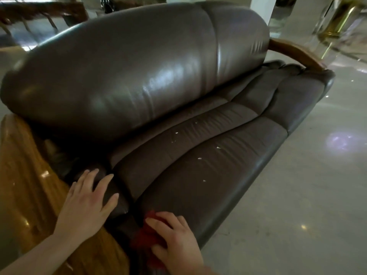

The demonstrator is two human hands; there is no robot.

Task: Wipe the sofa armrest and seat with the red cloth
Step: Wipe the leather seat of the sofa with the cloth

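A dark brown leather sofa fills the view, with its seat (198, 155) running from near me to the far right. Small white crumbs (199, 158) lie scattered on the seat. The near armrest (25, 185) is glossy wood with a leather pad beside it. My left hand (87, 203) rests flat, fingers spread, on that leather pad. My right hand (176, 241) presses down on the red cloth (147, 237) at the near front corner of the seat; most of the cloth is hidden under the hand.
The puffy backrest (129, 72) rises behind the seat. A second wooden armrest (294, 52) curves at the far end. Shiny pale floor (297, 195) lies to the right, with a wooden table at the top left and a gold stand at the top right.
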